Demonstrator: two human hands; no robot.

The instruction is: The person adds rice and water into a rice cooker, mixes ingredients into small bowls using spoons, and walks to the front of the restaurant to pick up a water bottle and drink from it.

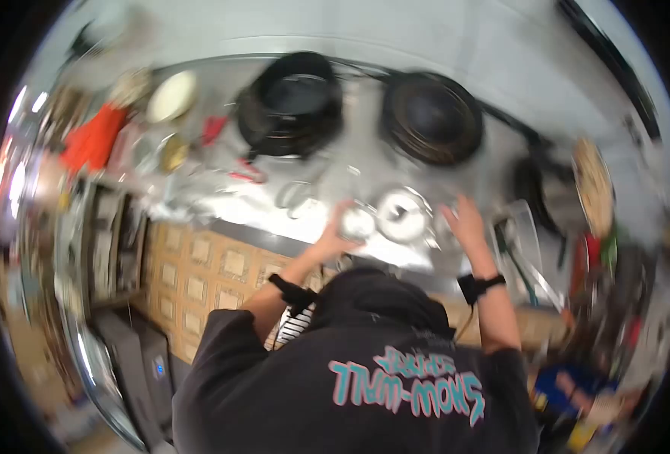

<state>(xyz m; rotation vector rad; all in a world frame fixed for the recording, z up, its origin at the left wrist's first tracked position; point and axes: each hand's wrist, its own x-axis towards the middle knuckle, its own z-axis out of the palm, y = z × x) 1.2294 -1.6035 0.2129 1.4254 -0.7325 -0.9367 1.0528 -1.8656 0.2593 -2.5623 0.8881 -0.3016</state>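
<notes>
Well, the big white round thing (403, 215) sits on the shiny metal counter (365, 172) between the two hands, just left of the right hand (463, 219), which is nearer to it than the left hand (338, 231), with a small white round thing (358, 223) in between. The left hand is half open with its fingers bent at the side of the small one, and the right hand looks partly open, but it is too blurry to tell if either holds anything. Both things look round, with no long way, and the big one has a shiny rim and a dark spot inside.
</notes>
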